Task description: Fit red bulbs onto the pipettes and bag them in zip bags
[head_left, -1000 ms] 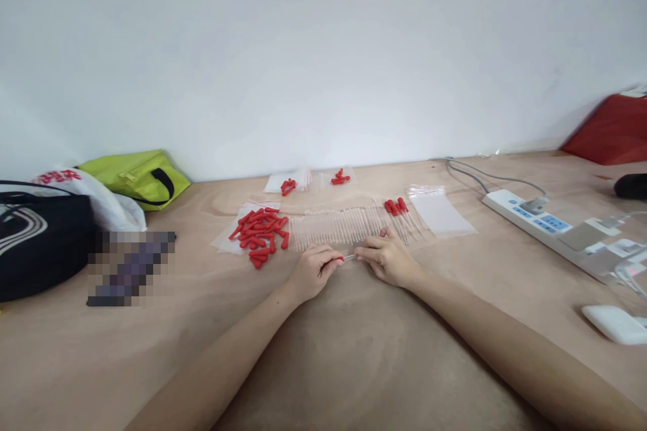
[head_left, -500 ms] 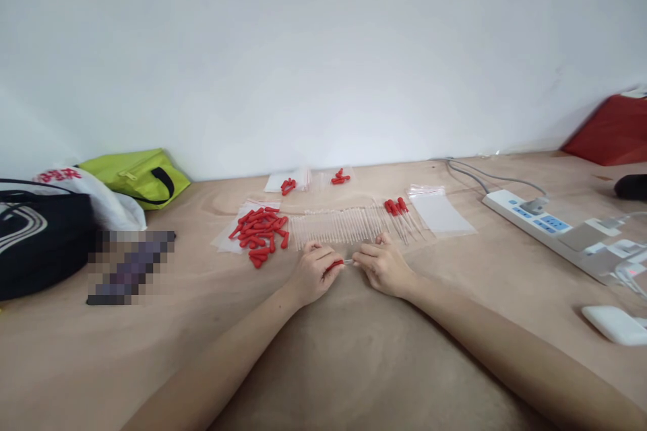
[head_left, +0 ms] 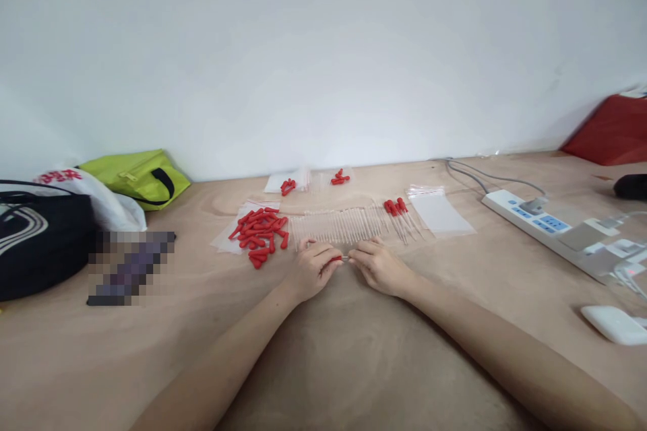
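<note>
Space between the two hands has narrowed, leaving just a sliver of clear tube (head_left: 346, 258) in sight, so tube and red bulb (head_left: 336, 258) are probably meeting end to end. Left hand (head_left: 311, 273) pinches the bulb between its fingers; right hand (head_left: 385, 271), fingers pressed together, grips the tube at the bulb's three o'clock. From the fingers, loose red bulbs (head_left: 259, 229) lie at ten o'clock on the tabletop (head_left: 354, 363), a row of clear tubes (head_left: 336, 225) at twelve, and bulb-topped tubes (head_left: 399, 209) at two.

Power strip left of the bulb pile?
No, the white power strip lies to the right of the red bulb pile.
</note>
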`<state>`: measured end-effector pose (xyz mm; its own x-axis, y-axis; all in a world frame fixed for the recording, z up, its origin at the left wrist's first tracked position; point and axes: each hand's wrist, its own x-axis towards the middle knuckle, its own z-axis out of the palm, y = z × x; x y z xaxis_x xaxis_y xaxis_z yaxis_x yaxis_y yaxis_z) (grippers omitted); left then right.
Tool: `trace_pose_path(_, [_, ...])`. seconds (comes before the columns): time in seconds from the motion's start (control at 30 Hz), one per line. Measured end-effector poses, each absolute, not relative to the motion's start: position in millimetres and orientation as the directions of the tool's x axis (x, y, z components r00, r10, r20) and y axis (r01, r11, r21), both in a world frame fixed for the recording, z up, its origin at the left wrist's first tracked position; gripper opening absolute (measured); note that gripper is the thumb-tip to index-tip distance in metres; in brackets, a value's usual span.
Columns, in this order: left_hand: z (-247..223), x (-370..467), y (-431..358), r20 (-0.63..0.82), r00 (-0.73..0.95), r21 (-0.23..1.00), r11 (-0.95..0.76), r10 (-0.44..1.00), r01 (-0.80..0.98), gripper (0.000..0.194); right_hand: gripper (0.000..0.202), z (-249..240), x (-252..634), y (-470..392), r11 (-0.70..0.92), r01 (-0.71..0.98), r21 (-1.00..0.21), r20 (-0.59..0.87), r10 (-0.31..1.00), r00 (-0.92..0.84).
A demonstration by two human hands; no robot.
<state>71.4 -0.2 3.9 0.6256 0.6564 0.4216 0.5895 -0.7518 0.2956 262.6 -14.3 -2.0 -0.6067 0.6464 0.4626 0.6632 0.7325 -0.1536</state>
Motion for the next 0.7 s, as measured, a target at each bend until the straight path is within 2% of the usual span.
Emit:
trace_pose_path(0.13, [9,65,1,0.446,0.555,0.23,-0.689,0.702,0.687,0.016,0.019,9,265,-12,0.662,0.745,-0.083,0.403,0.706,-0.583])
trace_pose_path(0.2, [13,58,6,0.468,0.468,0.187,-0.601,0.75,0.777,0.022,0.02,12,275,-6,0.594,0.793,-0.137,0.41,0.763,-0.501])
trace_pose_path(0.27, [18,49,13,0.475,0.331,0.159,-0.45,0.816,0.879,0.021,0.022,13,293,5,0.473,0.838,-0.271,0.441,0.835,-0.328])
trace_pose_path(0.33, [25,38,22,0.407,0.227,0.137,-0.304,0.885,0.943,0.015,0.022,14,314,18,0.294,0.876,-0.381,0.462,0.882,-0.095])
trace_pose_path(0.47, [39,20,32,0.196,0.078,0.078,-0.095,0.977,0.992,0.018,0.024,13,344,34,-0.012,0.866,-0.5,0.328,0.923,0.202])
trace_pose_path(0.6, [44,13,34,0.046,0.015,0.075,-0.018,0.999,0.997,0.024,0.027,6,350,38,-0.104,0.837,-0.537,0.235,0.935,0.267])
trace_pose_path(0.7, [44,10,35,0.023,0.014,0.091,-0.016,1.0,0.996,0.022,0.027,-1,351,39,-0.102,0.849,-0.518,0.228,0.94,0.252])
